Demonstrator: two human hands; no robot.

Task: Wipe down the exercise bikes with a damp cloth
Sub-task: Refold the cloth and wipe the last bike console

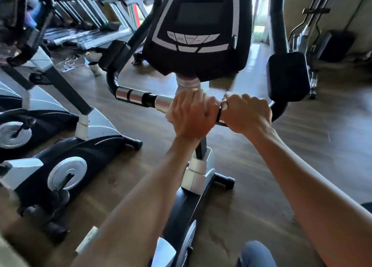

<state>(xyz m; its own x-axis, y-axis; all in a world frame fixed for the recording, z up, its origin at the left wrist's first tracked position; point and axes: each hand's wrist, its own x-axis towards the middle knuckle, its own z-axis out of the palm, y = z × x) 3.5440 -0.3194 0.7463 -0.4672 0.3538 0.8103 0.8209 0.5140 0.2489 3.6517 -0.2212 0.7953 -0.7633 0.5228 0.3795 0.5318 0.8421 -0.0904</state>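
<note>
The exercise bike in front of me has a black console [198,31] over a horizontal handlebar [141,97] with chrome sections. My left hand [191,113] is closed around the bar at its middle. My right hand [245,113] grips the bar just to its right, and their knuckles almost touch. A pale wrapped collar [187,83] shows between the console and my left hand. No cloth is plainly visible; one may be hidden under a hand. The bike's post and silver-black body [198,174] run down between my forearms.
A second bike [66,166] stands close on the left, and another is cut off at the far left edge. Treadmills [90,31] line the back left. A black pad [287,75] sits at the bar's right end, with an elliptical frame [314,35] behind it. The floor is wood.
</note>
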